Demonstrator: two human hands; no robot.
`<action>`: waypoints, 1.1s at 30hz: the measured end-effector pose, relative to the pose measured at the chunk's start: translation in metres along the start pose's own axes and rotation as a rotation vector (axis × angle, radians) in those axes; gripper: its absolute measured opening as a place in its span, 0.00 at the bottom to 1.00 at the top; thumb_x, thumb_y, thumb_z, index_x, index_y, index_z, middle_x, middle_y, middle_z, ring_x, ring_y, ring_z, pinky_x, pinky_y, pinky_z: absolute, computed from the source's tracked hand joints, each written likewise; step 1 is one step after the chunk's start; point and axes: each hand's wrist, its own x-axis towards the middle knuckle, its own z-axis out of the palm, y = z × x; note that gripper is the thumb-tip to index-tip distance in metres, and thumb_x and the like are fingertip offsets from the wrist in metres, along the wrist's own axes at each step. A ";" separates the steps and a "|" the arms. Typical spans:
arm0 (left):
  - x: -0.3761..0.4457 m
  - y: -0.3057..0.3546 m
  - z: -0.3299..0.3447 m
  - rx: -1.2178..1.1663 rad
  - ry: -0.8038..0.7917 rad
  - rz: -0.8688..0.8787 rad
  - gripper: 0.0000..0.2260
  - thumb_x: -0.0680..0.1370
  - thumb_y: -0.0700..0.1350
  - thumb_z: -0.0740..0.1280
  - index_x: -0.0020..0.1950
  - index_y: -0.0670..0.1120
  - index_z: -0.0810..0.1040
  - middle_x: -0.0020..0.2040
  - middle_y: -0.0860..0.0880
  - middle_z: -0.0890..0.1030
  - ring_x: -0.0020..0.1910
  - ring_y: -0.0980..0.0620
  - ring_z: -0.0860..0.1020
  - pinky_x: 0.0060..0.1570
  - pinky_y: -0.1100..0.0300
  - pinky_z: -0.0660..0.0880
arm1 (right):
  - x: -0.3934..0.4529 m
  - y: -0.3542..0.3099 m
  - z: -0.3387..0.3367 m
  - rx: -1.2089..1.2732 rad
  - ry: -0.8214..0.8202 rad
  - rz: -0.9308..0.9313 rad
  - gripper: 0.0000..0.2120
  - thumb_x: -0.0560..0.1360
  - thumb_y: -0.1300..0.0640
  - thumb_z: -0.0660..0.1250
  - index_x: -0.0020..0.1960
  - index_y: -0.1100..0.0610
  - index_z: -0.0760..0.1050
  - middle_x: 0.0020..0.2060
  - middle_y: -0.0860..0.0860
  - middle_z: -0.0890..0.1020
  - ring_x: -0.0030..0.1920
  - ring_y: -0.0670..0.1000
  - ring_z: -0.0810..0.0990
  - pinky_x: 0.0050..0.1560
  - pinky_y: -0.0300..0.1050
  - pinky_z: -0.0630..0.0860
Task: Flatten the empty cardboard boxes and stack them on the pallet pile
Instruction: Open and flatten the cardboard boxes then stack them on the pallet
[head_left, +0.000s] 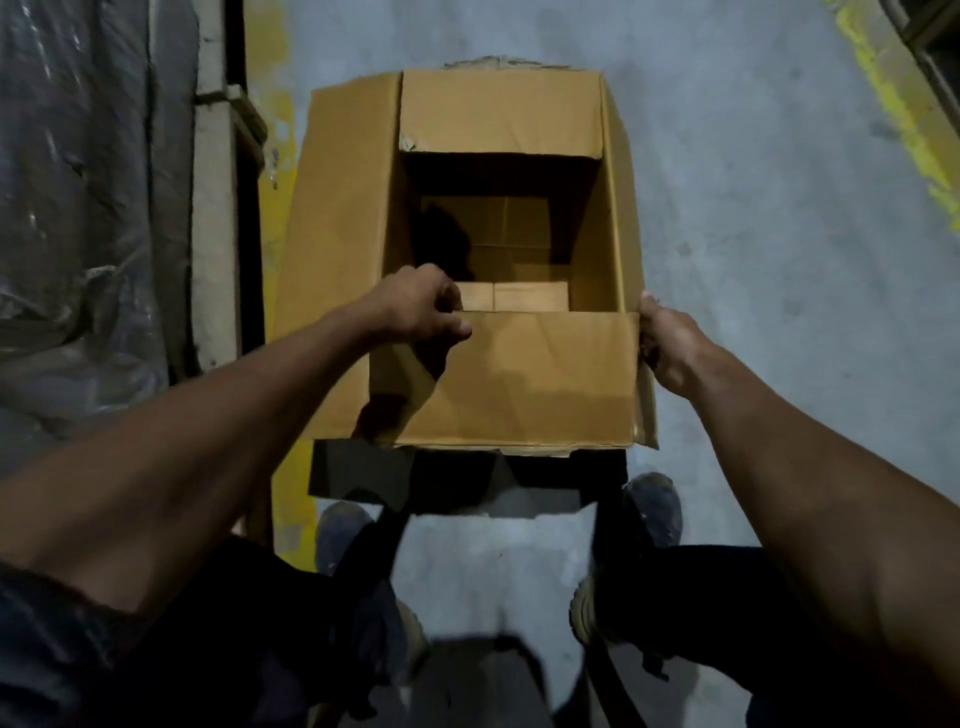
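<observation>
Open box (509, 384), both hands (near flap) gripping

Open box (470, 249) on floor (753, 208), before feet (652, 506)

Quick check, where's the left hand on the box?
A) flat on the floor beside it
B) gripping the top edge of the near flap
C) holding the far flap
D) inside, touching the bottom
B: the left hand curls its fingers over the near flap's top edge on the box.
</observation>
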 end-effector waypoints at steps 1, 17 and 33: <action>-0.006 0.003 -0.008 -0.008 -0.042 0.019 0.07 0.77 0.49 0.71 0.48 0.45 0.82 0.48 0.47 0.83 0.47 0.50 0.82 0.47 0.55 0.79 | -0.002 0.001 -0.002 -0.021 -0.021 0.004 0.19 0.83 0.43 0.58 0.52 0.58 0.78 0.39 0.52 0.78 0.40 0.50 0.76 0.46 0.45 0.74; -0.053 0.013 0.094 0.192 -0.536 -0.168 0.39 0.75 0.60 0.71 0.78 0.44 0.61 0.74 0.43 0.68 0.71 0.42 0.69 0.69 0.48 0.68 | -0.043 0.037 0.020 -0.724 0.059 -0.051 0.18 0.81 0.56 0.66 0.67 0.64 0.70 0.62 0.62 0.77 0.60 0.62 0.77 0.62 0.56 0.76; -0.118 -0.024 0.157 0.455 -0.289 -0.078 0.22 0.74 0.67 0.68 0.53 0.49 0.78 0.49 0.49 0.80 0.49 0.48 0.78 0.50 0.53 0.77 | -0.093 0.089 0.038 -0.645 0.098 0.096 0.06 0.80 0.60 0.65 0.54 0.59 0.69 0.39 0.55 0.72 0.39 0.55 0.74 0.46 0.50 0.76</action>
